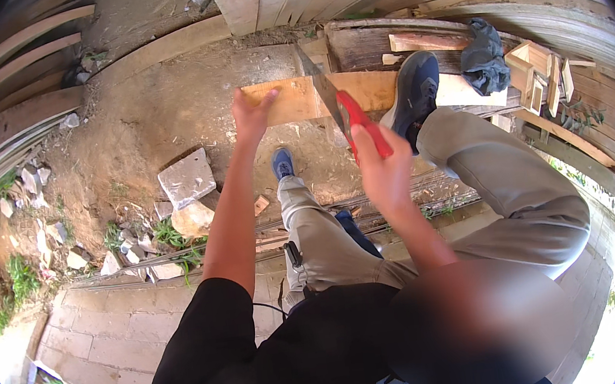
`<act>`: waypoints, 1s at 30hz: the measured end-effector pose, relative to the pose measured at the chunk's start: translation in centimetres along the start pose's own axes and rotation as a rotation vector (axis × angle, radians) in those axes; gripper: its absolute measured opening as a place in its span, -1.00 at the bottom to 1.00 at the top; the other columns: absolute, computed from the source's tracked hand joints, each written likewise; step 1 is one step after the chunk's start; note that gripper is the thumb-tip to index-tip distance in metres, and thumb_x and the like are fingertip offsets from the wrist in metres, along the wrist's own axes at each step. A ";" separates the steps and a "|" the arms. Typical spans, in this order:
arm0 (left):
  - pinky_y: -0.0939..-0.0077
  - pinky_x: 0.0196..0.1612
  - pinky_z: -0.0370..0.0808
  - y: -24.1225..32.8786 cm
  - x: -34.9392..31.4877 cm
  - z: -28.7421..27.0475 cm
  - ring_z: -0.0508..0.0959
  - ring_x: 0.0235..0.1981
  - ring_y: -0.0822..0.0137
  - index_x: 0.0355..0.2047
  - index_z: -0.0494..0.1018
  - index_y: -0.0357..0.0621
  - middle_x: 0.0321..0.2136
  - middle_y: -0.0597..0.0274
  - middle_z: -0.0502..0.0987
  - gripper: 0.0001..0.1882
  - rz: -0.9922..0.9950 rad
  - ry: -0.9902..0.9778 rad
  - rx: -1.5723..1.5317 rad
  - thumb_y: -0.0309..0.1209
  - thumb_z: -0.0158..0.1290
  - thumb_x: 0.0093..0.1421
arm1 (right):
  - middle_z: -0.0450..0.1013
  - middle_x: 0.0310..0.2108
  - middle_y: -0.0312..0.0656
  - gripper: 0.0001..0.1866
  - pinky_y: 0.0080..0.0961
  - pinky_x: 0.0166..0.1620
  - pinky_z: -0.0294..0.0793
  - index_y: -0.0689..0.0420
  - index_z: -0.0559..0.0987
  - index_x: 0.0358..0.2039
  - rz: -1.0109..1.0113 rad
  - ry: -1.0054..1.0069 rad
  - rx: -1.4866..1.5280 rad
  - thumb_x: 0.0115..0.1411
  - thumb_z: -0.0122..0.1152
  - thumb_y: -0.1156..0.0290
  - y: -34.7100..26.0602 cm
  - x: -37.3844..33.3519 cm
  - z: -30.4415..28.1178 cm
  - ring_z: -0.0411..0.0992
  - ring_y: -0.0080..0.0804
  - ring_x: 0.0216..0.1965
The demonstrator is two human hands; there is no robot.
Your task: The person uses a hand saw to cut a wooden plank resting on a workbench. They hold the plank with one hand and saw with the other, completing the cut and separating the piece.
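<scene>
Bare brown soil (121, 152) spreads beneath a light wooden plank (293, 101), with a red-handled saw (328, 98) crossing it and a dark blue shoe (417, 79) on its right part. The right hand (380, 162) wraps its fingers around the saw's handle; the left hand (251, 113) grips the plank's left end, thumb on top, other fingers mostly hidden.
</scene>
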State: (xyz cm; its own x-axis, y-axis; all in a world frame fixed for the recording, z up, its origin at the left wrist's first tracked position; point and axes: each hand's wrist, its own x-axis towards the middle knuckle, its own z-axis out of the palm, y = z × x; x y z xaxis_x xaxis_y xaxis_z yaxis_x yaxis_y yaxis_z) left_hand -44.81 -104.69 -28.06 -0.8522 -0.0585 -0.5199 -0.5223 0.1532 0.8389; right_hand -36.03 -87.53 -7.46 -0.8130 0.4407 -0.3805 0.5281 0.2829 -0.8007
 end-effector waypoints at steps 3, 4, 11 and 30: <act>0.42 -0.32 0.61 -3.5 1.8 -1.8 0.63 -0.34 0.27 -0.08 0.28 -0.49 -0.29 -0.06 0.57 -0.30 0.021 0.039 0.009 -0.16 0.39 0.06 | 0.34 -0.68 -0.25 -0.73 -0.49 -0.53 0.22 0.28 0.50 -0.45 0.009 -0.073 0.132 0.30 0.19 0.34 5.1 -2.2 1.0 0.25 -0.62 -0.61; 0.41 -0.32 0.61 -3.9 1.6 -1.7 0.64 -0.33 0.25 -0.06 0.28 -0.50 -0.28 -0.07 0.57 -0.27 0.013 0.053 0.019 -0.15 0.39 0.05 | 0.34 -0.68 -0.26 -0.72 -0.48 -0.53 0.22 0.28 0.49 -0.45 0.004 -0.068 0.135 0.30 0.19 0.33 5.7 -2.7 1.3 0.25 -0.60 -0.61; 0.34 -0.26 0.63 -3.1 1.7 -0.5 0.66 -0.28 0.13 0.11 0.22 -0.56 -0.19 -0.18 0.56 -0.08 -0.039 0.012 0.097 -0.05 0.39 0.02 | 0.29 -0.73 -0.29 -0.66 -0.46 -0.55 0.25 0.18 0.47 -0.51 0.079 -0.171 0.008 0.31 0.14 0.22 -1.7 3.0 3.5 0.30 -0.44 -0.66; 0.35 -0.17 0.58 -3.7 1.1 -0.7 0.63 -0.22 0.24 -0.12 0.36 -0.42 -0.24 -0.03 0.60 -0.29 0.036 -0.012 -0.140 -0.09 0.43 -0.02 | 0.28 -0.71 -0.34 -0.68 -0.51 -0.62 0.20 0.11 0.40 -0.63 0.289 -0.296 0.177 0.22 0.17 0.27 -5.0 9.0 0.6 0.24 -0.55 -0.71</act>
State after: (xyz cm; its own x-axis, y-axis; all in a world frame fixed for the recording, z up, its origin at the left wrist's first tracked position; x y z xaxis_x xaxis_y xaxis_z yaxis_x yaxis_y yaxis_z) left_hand -43.79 -106.04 -31.64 -0.8707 -0.0430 -0.4899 -0.4909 0.0154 0.8711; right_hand -46.10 -85.49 -7.17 -0.6871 0.2106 -0.6954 0.7145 0.0222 -0.6993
